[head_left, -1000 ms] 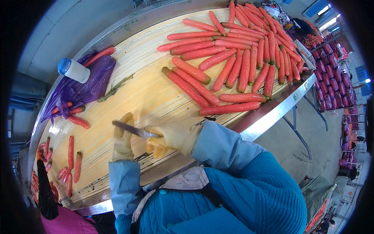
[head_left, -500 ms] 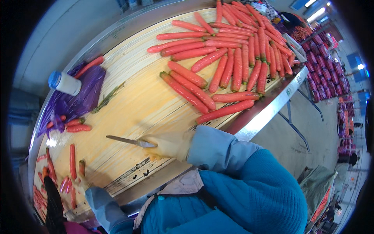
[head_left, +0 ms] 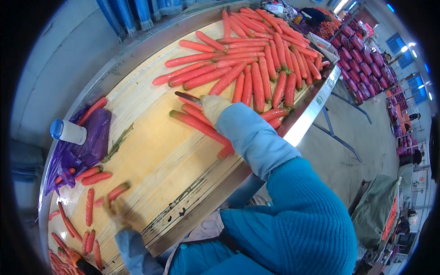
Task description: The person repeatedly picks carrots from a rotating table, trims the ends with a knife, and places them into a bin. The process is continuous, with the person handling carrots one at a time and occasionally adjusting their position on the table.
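The counter (head_left: pixel 151 151) looks like pale, matt wood with a shiny metal rim at 3 o'clock. Smooth carrots (head_left: pixel 256 78) gleam faintly. At 9 o'clock lies a glossy purple plastic bag (head_left: pixel 91 142). Both hands wear matt cloth gloves.

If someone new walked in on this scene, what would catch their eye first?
Most striking is the big heap of orange carrots spread over the far end of the pale wooden table. The right hand, in a yellowish glove, reaches among them with a knife. At the near left, the blurred left hand is beside a short carrot piece, with a purple bag beyond.
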